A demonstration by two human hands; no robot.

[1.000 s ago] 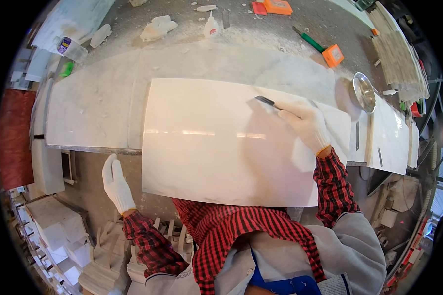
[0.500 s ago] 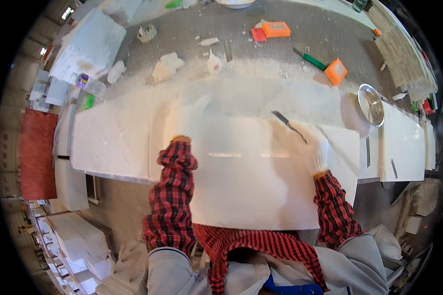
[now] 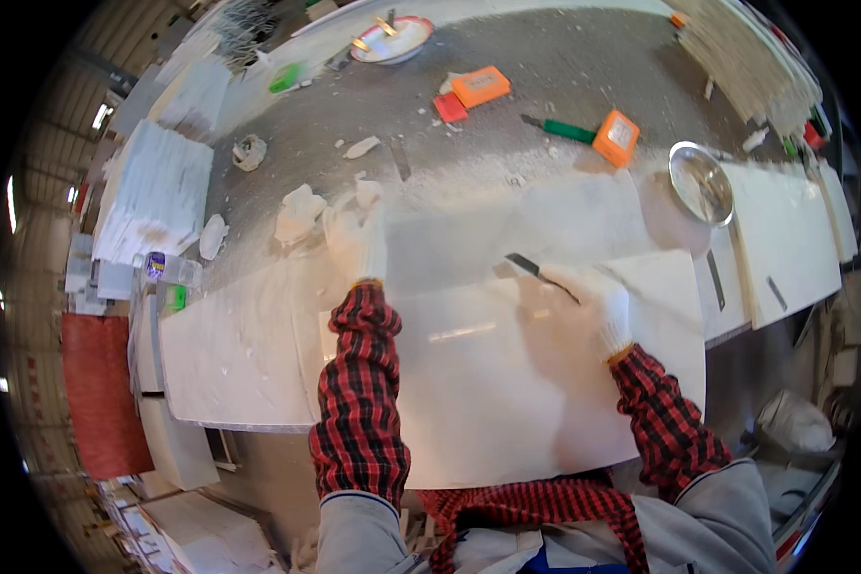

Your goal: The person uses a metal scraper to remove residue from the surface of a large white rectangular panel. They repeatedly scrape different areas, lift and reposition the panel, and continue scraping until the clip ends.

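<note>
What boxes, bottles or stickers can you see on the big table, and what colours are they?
Orange flat box: far side of the table, rectangular, pale label on top.
Small red packet: touching the flat box's near-left corner, squarish.
Orange block: right of them, square, pale label face, at the end of a green-handled tool.
Small bottle: left edge, clear, purple-and-yellow label.
No screens or signs.

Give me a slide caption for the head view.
Gloved right hand holds a dark blade tool over a white panel; left hand at its far edge.
</note>
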